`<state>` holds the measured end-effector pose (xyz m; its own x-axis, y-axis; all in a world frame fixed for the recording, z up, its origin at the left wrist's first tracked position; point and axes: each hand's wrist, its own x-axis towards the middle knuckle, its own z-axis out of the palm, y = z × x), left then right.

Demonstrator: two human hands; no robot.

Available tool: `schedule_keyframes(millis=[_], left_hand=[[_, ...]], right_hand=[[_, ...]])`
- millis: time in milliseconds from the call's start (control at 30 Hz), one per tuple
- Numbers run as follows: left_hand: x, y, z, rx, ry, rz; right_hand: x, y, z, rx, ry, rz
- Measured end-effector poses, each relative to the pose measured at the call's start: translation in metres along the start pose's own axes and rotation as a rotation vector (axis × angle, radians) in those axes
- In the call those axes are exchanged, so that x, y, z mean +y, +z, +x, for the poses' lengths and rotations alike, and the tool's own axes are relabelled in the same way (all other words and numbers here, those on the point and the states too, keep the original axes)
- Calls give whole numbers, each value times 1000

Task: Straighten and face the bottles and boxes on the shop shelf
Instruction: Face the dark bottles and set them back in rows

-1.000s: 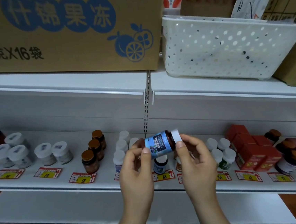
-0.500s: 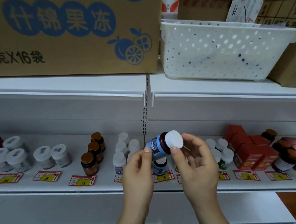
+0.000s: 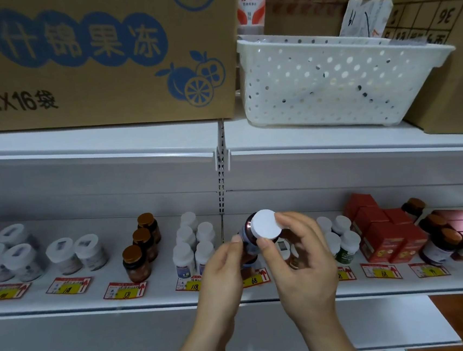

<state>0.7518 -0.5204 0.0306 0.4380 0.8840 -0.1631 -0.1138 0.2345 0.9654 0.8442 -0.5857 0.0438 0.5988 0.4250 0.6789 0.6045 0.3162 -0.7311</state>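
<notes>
While held up in front of the middle shelf (image 3: 67, 305), tilted so its white cap (image 3: 266, 224) faces the camera, sits between both hands as a dark brown bottle (image 3: 248, 237) with a blue label barely showing below the cap. Pinched at the cap by the right hand (image 3: 299, 256), thumb on the lower rim and fingers curled over the far side. Steadied on its body by the left hand (image 3: 223, 269), thumb tip against the glass, the other fingers hidden behind the bottle. Just behind and below, on the shelf near the "68" price tag (image 3: 254, 280), stands another small bottle, mostly hidden by the hands. To the left, lined up front to back, three brown amber-capped jars (image 3: 137, 262), and beside them a cluster of white-capped white bottles (image 3: 193, 245). Farther left, wide jars with white lids (image 3: 74, 254) in loose rows. To the right of the hands, more white-capped bottles (image 3: 341, 239), one with a green label, then stacked red boxes (image 3: 382, 231) and dark jars with amber caps (image 3: 440, 243) at the shelf's right end. Above, on the top shelf, a large cardboard carton with blue print (image 3: 94, 58) and a perforated white plastic basket (image 3: 329, 84) just beside it.
</notes>
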Motion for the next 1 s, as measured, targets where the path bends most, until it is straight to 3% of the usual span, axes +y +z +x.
schedule_keyframes(millis=[100,267,433,500,767,900,1000], left_hand=[[3,0,-2,39,48,-70],[11,0,-5,131,254,8],[12,3,-7,253,442,202],[11,2,-6,275,501,282],[2,-5,4,224,557,446],[-9,-17,16,136,482,538],[-23,-22,29,87,411,616]], right_hand=[[6,0,-2,15,57,-20],[13,1,-3,1,385,38],[19,6,-3,-36,799,446],[19,8,-3,-76,884,543],[25,5,3,-76,885,517],[27,-5,18,-99,732,212],[33,-10,36,-222,560,-17]])
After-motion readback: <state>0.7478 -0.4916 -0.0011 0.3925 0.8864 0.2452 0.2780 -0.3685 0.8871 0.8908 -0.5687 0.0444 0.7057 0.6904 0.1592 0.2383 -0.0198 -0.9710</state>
